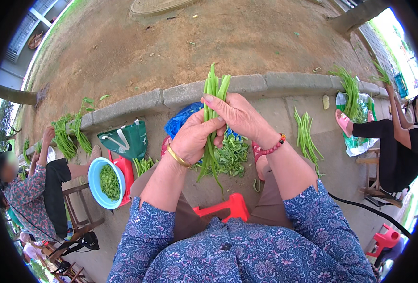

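Note:
A small bunch of long green vegetable stems (pixel 212 89) stands upright between my two hands. My left hand (pixel 195 134), with a gold bangle at the wrist, is closed round its lower part. My right hand (pixel 244 115), with a red bead bracelet, grips the bunch from the other side, thumb pressed across the stems. Thin stem ends hang below the fingers. On the ground beneath lies a heap of loose green leaves (pixel 231 158), partly on a blue plastic bag (pixel 183 120). More cut stems (pixel 306 137) lie to the right of my right forearm.
At left, a light blue basin (pixel 92 181) of chopped greens rests on a red stool (pixel 125 177), beside a green bag (pixel 128 141). A stone kerb (pixel 246 85) runs ahead. Seated people flank me, one left (pixel 34 198), one right (pixel 383 137). A black cable (pixel 374 214) curves at right.

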The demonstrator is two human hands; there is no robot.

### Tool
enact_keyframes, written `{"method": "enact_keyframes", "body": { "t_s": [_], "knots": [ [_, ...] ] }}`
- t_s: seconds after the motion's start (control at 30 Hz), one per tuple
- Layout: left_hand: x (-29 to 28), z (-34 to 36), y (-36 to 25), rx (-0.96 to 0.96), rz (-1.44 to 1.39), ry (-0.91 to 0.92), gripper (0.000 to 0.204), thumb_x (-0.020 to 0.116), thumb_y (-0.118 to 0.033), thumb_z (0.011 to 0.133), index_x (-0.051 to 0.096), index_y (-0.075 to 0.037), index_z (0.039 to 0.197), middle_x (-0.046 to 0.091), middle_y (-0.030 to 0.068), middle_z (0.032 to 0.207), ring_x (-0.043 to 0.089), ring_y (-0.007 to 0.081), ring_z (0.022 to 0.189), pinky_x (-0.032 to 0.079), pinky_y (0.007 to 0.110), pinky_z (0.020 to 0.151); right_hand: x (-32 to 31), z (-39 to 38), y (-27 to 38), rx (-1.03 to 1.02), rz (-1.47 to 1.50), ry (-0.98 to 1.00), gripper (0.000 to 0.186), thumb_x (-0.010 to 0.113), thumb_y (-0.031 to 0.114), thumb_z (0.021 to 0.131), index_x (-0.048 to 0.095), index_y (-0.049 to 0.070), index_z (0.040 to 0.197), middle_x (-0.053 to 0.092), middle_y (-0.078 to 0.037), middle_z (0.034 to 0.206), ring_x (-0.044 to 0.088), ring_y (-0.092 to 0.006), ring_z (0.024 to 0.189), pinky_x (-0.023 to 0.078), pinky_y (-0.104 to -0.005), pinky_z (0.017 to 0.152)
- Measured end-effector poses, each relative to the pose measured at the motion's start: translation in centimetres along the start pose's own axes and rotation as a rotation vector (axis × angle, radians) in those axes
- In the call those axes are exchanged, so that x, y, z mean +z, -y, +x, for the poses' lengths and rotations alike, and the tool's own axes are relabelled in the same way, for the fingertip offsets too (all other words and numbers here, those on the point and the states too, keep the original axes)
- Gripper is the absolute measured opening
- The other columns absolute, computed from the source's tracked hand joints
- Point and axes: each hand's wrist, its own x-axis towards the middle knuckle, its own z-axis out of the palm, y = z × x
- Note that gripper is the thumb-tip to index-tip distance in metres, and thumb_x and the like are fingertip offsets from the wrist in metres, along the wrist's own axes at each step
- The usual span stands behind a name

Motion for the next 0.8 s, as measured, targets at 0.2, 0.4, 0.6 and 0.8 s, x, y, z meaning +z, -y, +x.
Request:
{"method": "enact_keyframes", "body": {
  "t_s": [0.2,0.4,0.6,0.8],
  "knots": [
    [0.6,-0.5,-1.2,0.064,0.11,-0.047,0.018,0.06,-0.02,0.093,0.061,-0.006,0.104,0.051,-0.0021,0.071,0.049,0.0083,0.058,0.041,0.023,0.054,-1.4,0.0,1.0,-0.061,0.042,-0.147,0.036,0.055,0.036,0.095,0.061,0.001,0.099,0.064,-0.004,0.086,0.061,-0.0112,0.078,0.053,-0.0265,0.066],
    [0.7,-0.6,-0.9,0.039,0.146,-0.059,0.022,0.059,-0.023,0.094,0.06,-0.005,0.106,0.05,-0.0023,0.07,0.046,0.0071,0.057,0.039,0.021,0.05,-2.1,0.2,1.4,-0.035,0.315,-0.145,0.025,0.06,0.026,0.092,0.064,0.003,0.101,0.065,-0.005,0.09,0.062,-0.0125,0.079,0.053,-0.0267,0.065],
    [0.3,-0.8,-1.3,0.071,0.118,-0.053,0.023,0.055,-0.025,0.096,0.061,-0.005,0.105,0.053,-0.0001,0.072,0.048,0.0082,0.056,0.038,0.022,0.048,-1.9,0.3,0.2,0.016,0.362,-0.114,0.021,0.063,0.024,0.09,0.067,0.004,0.097,0.065,-0.004,0.086,0.06,-0.0105,0.075,0.049,-0.0276,0.068],
    [-0.5,-0.3,-1.2,0.043,0.049,-0.12,0.022,0.054,-0.024,0.096,0.061,-0.004,0.103,0.061,0.004,0.079,0.057,0.0132,0.059,0.048,0.026,0.052,-1.8,0.2,0.2,0.011,0.196,-0.173,0.018,0.066,0.023,0.088,0.069,0.006,0.089,0.067,-0.003,0.08,0.059,-0.0078,0.07,0.046,-0.0255,0.065]
  ]
}}
